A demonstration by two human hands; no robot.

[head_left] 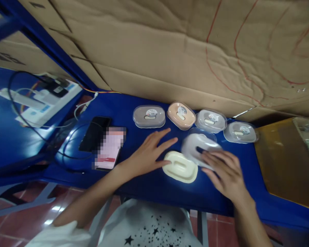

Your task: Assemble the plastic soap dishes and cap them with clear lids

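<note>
Cream oval plastic dish [180, 167], on blue tabletop [146, 187], between two bare hands.
Left hand [149, 151]: fingers spread wide, thumb tip at the dish's left end, contact uncertain. Right hand [226, 171]: fingers gripping a whitish oval plastic cover [192, 149], blurred, just beyond the dish's right end. Peach oval plastic box with clear lid [179, 120]: farther beyond the dish.

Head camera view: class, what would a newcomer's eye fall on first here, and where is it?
Probably the cream dish on the blue table, between the left hand, fingers spread, and the right hand, which holds a blurred white piece. Next, four lidded boxes line the foot of the cardboard, the second from the left peach. Left of the hands, a phone shows a lit screen.
</note>
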